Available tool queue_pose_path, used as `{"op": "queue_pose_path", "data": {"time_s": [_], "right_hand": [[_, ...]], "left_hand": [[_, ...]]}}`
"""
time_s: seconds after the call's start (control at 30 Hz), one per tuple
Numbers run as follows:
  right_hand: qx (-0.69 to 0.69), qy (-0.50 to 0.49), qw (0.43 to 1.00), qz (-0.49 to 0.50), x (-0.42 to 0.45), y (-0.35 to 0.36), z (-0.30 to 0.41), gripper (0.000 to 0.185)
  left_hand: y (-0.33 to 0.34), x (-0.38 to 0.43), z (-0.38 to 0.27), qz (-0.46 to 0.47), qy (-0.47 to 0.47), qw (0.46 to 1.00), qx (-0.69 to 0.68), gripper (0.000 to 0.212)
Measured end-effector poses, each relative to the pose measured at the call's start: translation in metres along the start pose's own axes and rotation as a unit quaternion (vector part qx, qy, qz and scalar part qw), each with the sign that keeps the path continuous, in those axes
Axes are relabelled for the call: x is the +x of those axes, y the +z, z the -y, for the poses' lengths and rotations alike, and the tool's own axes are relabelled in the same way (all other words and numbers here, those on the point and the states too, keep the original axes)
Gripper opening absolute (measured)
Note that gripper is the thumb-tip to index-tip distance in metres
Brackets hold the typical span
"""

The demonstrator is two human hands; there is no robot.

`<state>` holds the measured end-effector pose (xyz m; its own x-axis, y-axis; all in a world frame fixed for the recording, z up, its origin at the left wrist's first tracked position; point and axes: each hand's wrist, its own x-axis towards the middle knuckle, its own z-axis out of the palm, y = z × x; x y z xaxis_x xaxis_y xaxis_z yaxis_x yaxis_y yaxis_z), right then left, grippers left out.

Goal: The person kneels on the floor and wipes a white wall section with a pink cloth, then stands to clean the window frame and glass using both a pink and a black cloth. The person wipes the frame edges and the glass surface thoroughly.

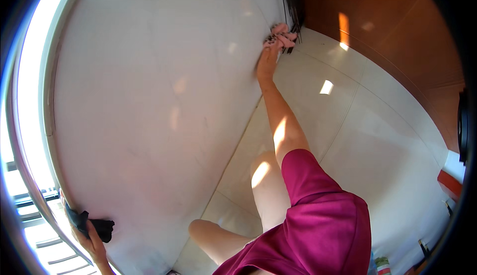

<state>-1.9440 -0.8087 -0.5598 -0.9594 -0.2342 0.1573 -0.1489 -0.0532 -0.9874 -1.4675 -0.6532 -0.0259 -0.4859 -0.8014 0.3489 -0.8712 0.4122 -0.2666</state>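
Observation:
My right hand point(269, 61) reaches out to the far end of a white wall point(149, 89), shut on a pink cloth with a dark pattern point(281, 36). The cloth lies close to the wall's corner, beside thin dark strands or rods. At the lower left, my left hand point(91, 239) holds a black cloth point(101, 229) at the edge of the window frame point(56, 156). Part of the black cloth rests against the wall. Some fingers of both hands are hidden by the cloths.
Pale floor tiles point(346, 126) run along the wall's foot. A brown wooden panel point(387, 33) stands at the upper right. Window bars point(61, 252) are at the lower left. A red object point(449, 185) and a small striped container point(382, 265) sit at the right and bottom.

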Motion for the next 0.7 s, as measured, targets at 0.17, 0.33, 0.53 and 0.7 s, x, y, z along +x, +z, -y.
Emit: {"op": "queue_pose_path", "data": {"time_s": [0.17,0.33,0.53,0.7], "right_hand": [[0.079,0.253,0.964,0.032,-0.019,0.001,-0.021,0.053],[0.219,0.478,0.848,0.069,-0.014,-0.019,0.016,0.055],[0.264,0.248,0.930,0.064,-0.026,-0.002,0.113,0.050],[0.151,-0.004,0.985,0.079,-0.004,-0.007,0.245,0.049]], "left_hand": [[-0.001,-0.016,-0.002,-0.002,-0.032,0.999,0.003,0.035],[-0.005,0.002,-0.021,0.010,-0.001,1.000,0.012,0.038],[-0.005,0.019,-0.051,0.024,0.058,0.998,0.010,0.051],[-0.002,0.034,-0.057,0.015,0.092,0.995,-0.022,0.051]]}}
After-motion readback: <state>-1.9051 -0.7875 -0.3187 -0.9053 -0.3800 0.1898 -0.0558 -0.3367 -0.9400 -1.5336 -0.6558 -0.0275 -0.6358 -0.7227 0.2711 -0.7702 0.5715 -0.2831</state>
